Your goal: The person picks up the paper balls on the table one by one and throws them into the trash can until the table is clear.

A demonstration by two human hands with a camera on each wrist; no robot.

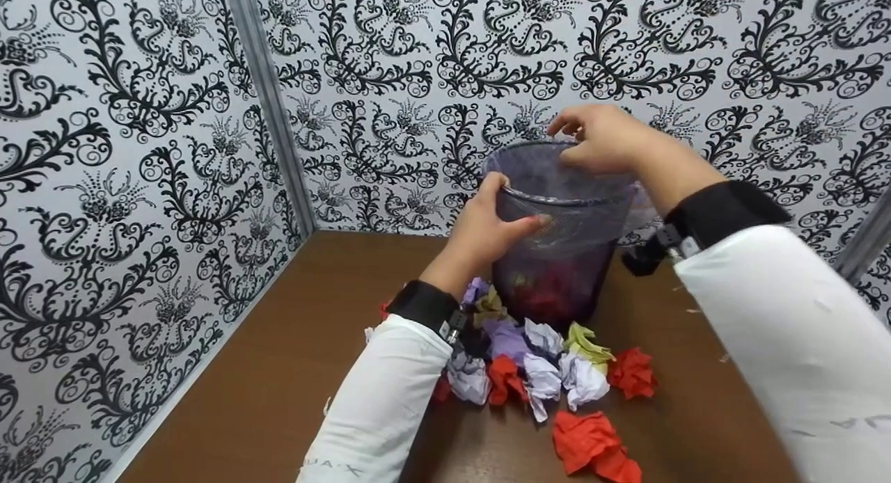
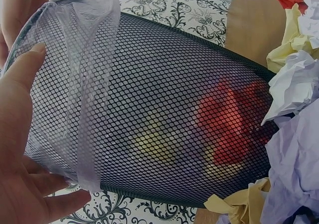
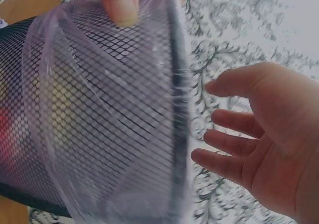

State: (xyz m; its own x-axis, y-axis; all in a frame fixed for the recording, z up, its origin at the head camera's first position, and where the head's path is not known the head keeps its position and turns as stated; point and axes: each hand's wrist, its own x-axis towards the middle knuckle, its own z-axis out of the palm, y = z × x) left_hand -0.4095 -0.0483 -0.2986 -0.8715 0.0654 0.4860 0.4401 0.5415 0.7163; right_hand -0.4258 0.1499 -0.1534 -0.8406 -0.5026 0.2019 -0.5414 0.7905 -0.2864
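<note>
A dark mesh wastebasket [image 1: 557, 260] stands on the table, lined with a thin translucent bag [image 2: 89, 84] folded down over its rim. Crumpled red and yellow paper [image 2: 224, 119] shows through the mesh near the bottom. My left hand [image 1: 484, 222] grips the near left side of the basket at the rim, its thumb against the outer mesh. Above the far right part of the rim hovers my right hand [image 1: 605, 138]. In the right wrist view the right hand [image 3: 269, 139] has loosely bent, spread fingers apart from the rim and holds nothing.
Several crumpled paper balls in white [image 1: 585, 378], purple [image 1: 507, 340], yellow [image 1: 588, 345] and red [image 1: 632, 373] lie before the basket. Another red paper ball [image 1: 595, 445] lies nearer. Patterned wall panels [image 1: 390, 107] enclose the brown table [image 1: 278, 344] behind and on the left.
</note>
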